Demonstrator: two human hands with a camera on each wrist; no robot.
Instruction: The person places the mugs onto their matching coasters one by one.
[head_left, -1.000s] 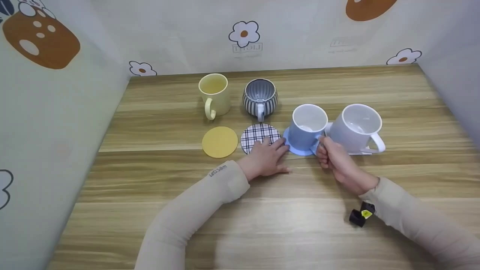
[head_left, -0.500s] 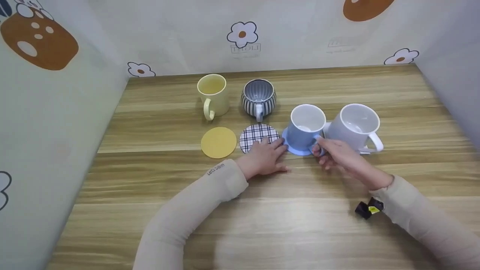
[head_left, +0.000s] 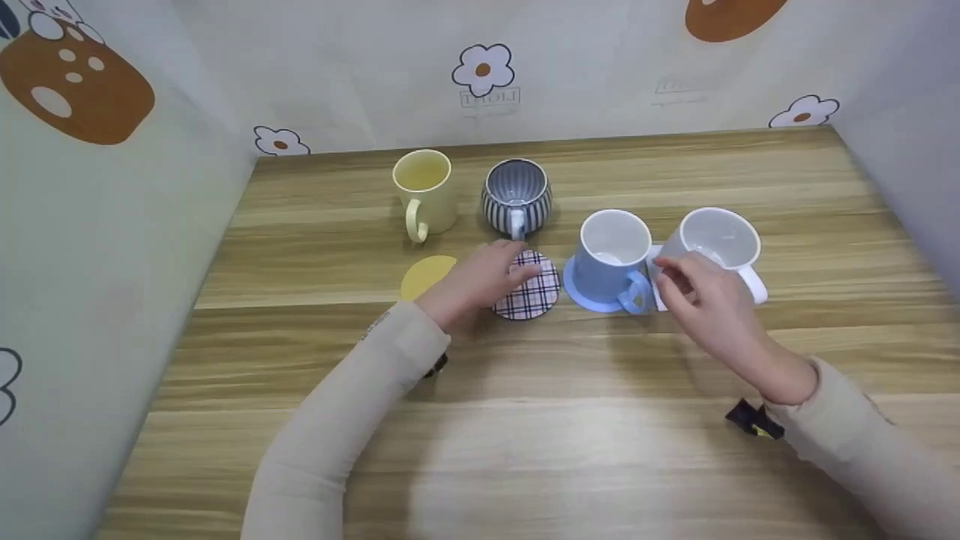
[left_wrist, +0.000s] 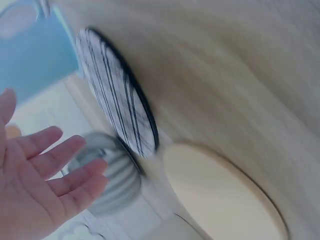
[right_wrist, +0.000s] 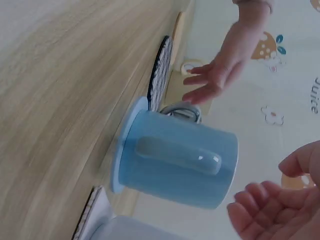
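A blue mug (head_left: 609, 266) stands upright on a round blue coaster (head_left: 574, 289), its handle turned to the front right. My right hand (head_left: 709, 311) is just right of that handle, holding nothing, with loosely bent fingers that overlap the white mug (head_left: 694, 236) in the head view. Above the plaid round coaster (head_left: 529, 296) hovers my left hand (head_left: 484, 277), fingers extended and empty. Its fingertips reach close to the handle of the striped mug (head_left: 517, 199), which stands behind that coaster. In the left wrist view the palm (left_wrist: 25, 200) shows with spread fingers.
A yellow mug (head_left: 431, 195) stands at the back left, behind a yellow round coaster (head_left: 424, 277) partly covered by the left hand. Under the white mug lies a white coaster (head_left: 657, 300). Patterned walls (head_left: 375, 75) enclose the wooden table (head_left: 525, 450) at the back and sides.
My right hand has let go of the blue mug's handle and drawn back to the right. My left hand has lifted off beside the blue coaster and moved left and back toward the striped mug.
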